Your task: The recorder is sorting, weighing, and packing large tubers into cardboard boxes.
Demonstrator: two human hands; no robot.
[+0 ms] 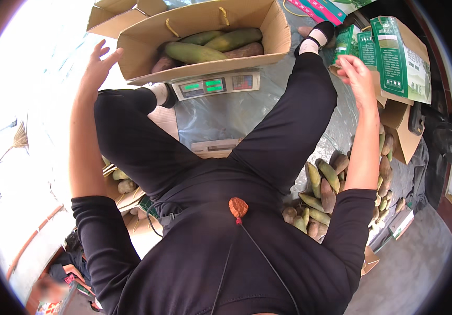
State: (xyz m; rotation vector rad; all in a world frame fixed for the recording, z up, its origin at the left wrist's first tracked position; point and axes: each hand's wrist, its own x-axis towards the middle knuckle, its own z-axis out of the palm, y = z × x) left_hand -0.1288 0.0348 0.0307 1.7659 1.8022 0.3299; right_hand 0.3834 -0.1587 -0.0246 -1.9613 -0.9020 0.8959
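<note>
An open cardboard box (205, 71) rests on a white digital scale (246, 83) with lit green displays, between my feet. Inside lie several long radishes (194, 53), some green and some reddish-brown. My left hand (99, 68) is raised beside the box's left end, fingers apart, holding nothing. Out to the right, my right hand (355, 79) hangs in the air by the green printed cartons (391, 58). Its fingers are loosely bent and apart, with nothing seen in them. Two yellow rope handles (224, 16) show on the box's far wall.
Many loose radishes (327, 194) lie heaped on plastic sheeting at my right. Another open cardboard box (123, 16) stands behind the first at the far left. More radishes (126, 186) sit in cardboard by my left thigh. A straw broom (20, 137) is farther left.
</note>
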